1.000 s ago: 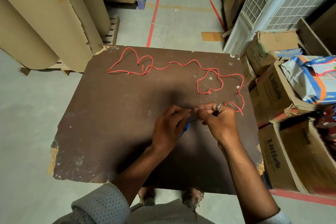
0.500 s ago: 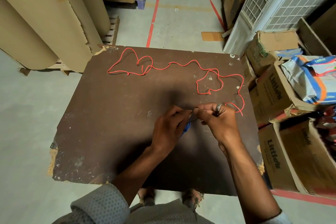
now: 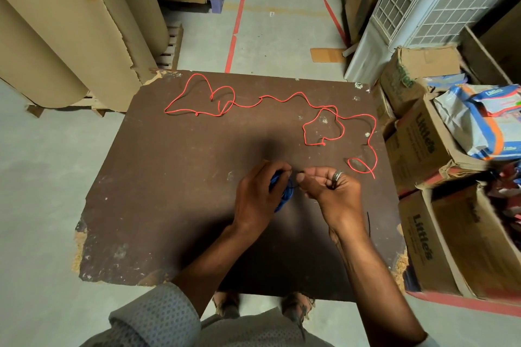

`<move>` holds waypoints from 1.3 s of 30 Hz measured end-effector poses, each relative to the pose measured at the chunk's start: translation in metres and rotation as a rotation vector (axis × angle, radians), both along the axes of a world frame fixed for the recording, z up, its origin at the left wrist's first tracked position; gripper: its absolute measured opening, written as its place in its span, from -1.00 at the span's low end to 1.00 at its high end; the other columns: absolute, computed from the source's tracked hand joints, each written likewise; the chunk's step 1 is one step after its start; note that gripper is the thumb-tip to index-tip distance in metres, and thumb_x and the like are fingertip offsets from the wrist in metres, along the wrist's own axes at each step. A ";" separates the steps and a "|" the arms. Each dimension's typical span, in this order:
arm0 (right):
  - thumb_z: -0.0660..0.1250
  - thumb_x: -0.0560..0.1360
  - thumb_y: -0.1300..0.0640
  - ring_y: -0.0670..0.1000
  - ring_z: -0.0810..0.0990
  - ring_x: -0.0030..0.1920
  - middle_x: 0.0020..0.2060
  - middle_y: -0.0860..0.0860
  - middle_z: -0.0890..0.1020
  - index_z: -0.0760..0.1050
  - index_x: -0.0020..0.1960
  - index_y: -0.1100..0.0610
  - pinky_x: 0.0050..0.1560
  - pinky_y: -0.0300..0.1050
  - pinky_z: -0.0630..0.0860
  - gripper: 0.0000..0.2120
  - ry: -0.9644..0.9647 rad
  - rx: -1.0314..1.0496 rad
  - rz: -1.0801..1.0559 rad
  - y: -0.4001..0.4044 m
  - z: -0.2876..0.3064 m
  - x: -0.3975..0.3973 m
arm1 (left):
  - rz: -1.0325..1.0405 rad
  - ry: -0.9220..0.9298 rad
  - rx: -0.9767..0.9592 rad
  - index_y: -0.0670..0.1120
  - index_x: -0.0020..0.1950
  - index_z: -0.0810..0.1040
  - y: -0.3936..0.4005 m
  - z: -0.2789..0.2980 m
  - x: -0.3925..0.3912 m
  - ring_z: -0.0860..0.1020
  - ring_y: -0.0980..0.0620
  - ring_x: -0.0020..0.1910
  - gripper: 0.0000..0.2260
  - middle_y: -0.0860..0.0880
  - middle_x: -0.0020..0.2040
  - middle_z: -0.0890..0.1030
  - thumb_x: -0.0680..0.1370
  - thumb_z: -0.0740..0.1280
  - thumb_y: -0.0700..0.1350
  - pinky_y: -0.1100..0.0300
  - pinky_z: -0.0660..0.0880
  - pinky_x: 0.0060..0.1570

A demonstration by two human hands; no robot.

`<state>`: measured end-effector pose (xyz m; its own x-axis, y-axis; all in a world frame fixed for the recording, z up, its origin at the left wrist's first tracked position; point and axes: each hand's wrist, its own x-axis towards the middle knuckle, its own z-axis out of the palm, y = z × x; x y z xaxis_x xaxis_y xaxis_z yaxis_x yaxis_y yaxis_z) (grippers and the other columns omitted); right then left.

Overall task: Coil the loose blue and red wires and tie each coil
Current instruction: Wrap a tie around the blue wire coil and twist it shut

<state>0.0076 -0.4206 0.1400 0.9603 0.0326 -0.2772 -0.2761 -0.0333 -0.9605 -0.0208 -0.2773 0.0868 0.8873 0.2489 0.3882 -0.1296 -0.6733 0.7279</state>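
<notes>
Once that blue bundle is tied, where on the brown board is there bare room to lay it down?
The near-left of the brown wooden board is bare, bordered by the left hand and the chipped left edge. The middle strip below the loose red wire is free too. The far edge and right side are crowded with red loops, near the right hand.
</notes>
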 end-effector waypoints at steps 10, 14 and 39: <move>0.54 0.40 0.30 -0.02 0.63 -0.26 -0.24 0.12 0.71 0.66 -0.02 0.27 -0.18 -0.20 0.58 -0.83 -0.019 0.028 -0.053 0.000 -0.003 -0.006 | 0.018 0.001 -0.019 -0.07 0.04 0.60 0.000 0.005 -0.002 0.60 0.12 -0.08 -0.91 0.01 -0.04 0.64 0.59 0.37 -0.08 0.48 0.43 -0.09; 0.53 0.40 0.31 -0.05 0.64 -0.27 -0.24 0.12 0.72 0.66 -0.01 0.28 -0.21 -0.26 0.59 -0.83 -0.037 0.027 -0.063 0.002 -0.003 -0.007 | 0.002 -0.007 -0.010 -0.07 0.06 0.60 0.001 0.004 -0.003 0.60 0.11 -0.08 -0.88 0.01 -0.04 0.64 0.60 0.35 -0.04 0.35 0.54 -0.10; 0.54 0.42 0.25 -0.05 0.68 -0.23 -0.21 0.09 0.74 0.69 -0.05 0.19 -0.13 -0.19 0.63 -0.88 -0.082 -0.067 -0.041 -0.003 0.000 -0.008 | -0.019 0.011 0.015 -0.03 0.08 0.59 -0.001 -0.001 -0.003 0.61 0.10 -0.09 -0.86 0.02 -0.03 0.63 0.61 0.33 -0.01 0.13 0.60 -0.14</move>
<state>-0.0003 -0.4232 0.1399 0.9800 -0.0231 -0.1977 -0.1990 -0.0880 -0.9760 -0.0235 -0.2781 0.0861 0.8962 0.2265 0.3815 -0.1340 -0.6815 0.7194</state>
